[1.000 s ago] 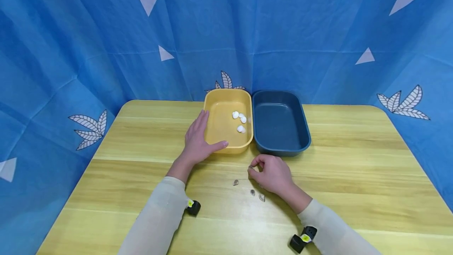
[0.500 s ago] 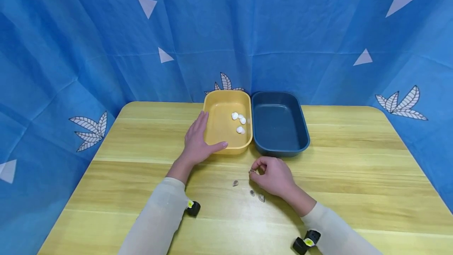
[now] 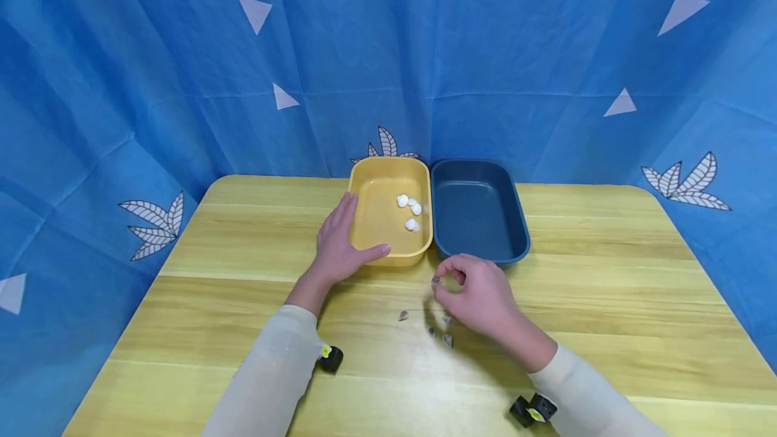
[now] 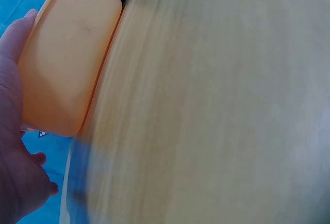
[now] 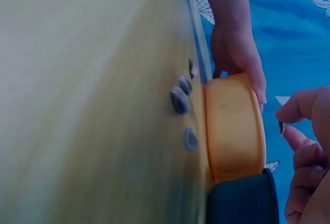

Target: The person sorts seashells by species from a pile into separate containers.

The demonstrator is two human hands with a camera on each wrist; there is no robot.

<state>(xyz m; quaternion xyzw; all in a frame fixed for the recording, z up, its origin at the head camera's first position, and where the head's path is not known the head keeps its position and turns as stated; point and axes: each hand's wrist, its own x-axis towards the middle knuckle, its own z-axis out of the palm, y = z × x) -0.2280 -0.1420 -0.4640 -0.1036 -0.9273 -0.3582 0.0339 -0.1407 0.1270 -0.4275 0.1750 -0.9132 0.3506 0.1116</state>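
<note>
My left hand (image 3: 336, 248) rests at the near left corner of a yellow tray (image 3: 378, 221). Its fingers lie straight along the tray's left side, and the thumb reaches over the near rim. In the right wrist view, the thumb and forefinger of my right hand (image 5: 309, 146) pinch a small dark shell (image 5: 281, 127) edge-on. In the head view this hand is just above the table, in front of a dark blue tray (image 3: 476, 214). Several small grey-brown shells (image 5: 180, 100) lie on the table below it. Several small white lumps, perhaps shells (image 3: 403, 200), sit in the yellow tray's right half.
The two trays stand side by side at the far edge of the wooden table (image 3: 243, 235). A blue patterned curtain (image 3: 364, 39) hangs right behind that edge. Black wrist cameras (image 3: 330, 359) are strapped at both sleeves.
My right hand has risen off the table with the pinched shell, shifting slightly right. One more shell on the table shows beneath it. The left hand stays on the yellow tray.
</note>
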